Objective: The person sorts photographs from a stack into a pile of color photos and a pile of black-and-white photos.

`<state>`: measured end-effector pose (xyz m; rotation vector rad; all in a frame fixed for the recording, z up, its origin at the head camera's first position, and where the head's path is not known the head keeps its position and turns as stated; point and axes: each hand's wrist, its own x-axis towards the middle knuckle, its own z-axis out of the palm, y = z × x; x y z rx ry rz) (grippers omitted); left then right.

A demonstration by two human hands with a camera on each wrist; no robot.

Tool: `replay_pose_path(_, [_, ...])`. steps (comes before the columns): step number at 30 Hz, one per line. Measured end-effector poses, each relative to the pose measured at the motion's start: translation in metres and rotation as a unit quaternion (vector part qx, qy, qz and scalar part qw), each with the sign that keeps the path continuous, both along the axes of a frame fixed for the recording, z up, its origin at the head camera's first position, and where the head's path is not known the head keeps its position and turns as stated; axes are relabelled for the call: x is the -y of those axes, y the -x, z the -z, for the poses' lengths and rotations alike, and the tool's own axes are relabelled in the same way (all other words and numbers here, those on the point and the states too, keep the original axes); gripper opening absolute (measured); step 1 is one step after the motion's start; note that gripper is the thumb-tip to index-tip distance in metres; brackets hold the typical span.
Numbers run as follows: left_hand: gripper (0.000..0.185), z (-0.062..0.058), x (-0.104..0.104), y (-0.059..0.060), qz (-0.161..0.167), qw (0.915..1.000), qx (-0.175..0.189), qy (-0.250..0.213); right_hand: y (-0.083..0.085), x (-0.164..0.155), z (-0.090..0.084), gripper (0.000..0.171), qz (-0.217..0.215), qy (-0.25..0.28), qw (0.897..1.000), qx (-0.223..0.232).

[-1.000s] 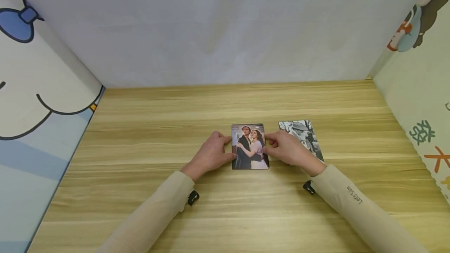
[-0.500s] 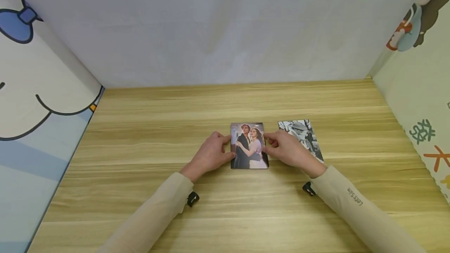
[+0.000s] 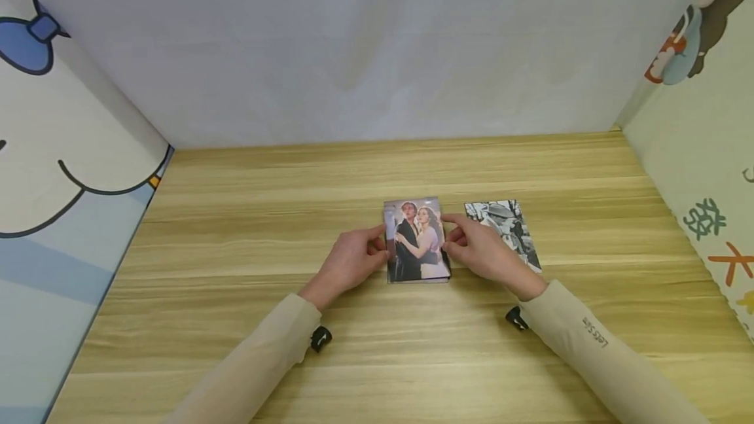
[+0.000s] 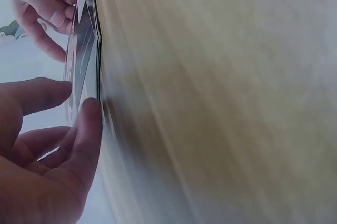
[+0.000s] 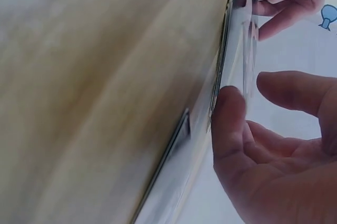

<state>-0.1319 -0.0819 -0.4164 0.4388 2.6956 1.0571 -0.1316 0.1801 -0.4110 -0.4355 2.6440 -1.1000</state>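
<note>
A colour photo card (image 3: 419, 244) of a couple embracing is held level between both hands in the head view. My left hand (image 3: 349, 257) holds its left edge with fingertips and thumb. Its right edge is held the same way by my right hand (image 3: 480, 245). Beneath it lies a thin stack of cards (image 4: 98, 68) on the table, mostly hidden from above; the wrist views show a gap between stack and raised card. Just right of these, a black-and-white photo card (image 3: 501, 218) lies partly covered by the right hand.
The wood-grain table (image 3: 253, 201) runs back to a pale wall (image 3: 377, 51). Cartoon-printed panels stand at the left (image 3: 88, 169) and right (image 3: 707, 149). A dark wrist strap (image 3: 321, 339) shows below the left sleeve.
The couple card has risen off the stack and shifted slightly away from me, baring the stack's near edge. Both hands moved with it; the black-and-white card stays in place.
</note>
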Motion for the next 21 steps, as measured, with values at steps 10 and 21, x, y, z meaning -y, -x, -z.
replay_pose_path(10, [0.056,-0.0014,-0.0004,-0.0026,-0.015,0.9995,-0.012,-0.025,-0.0020,-0.0010,-0.0005,0.051,0.001,0.005,1.000,-0.006])
replay_pose_path(21, [0.059,-0.0024,-0.0024,-0.0042,-0.023,0.9989,0.006,-0.041,-0.0042,-0.0009,-0.0040,0.053,0.005,0.013,1.000,-0.011])
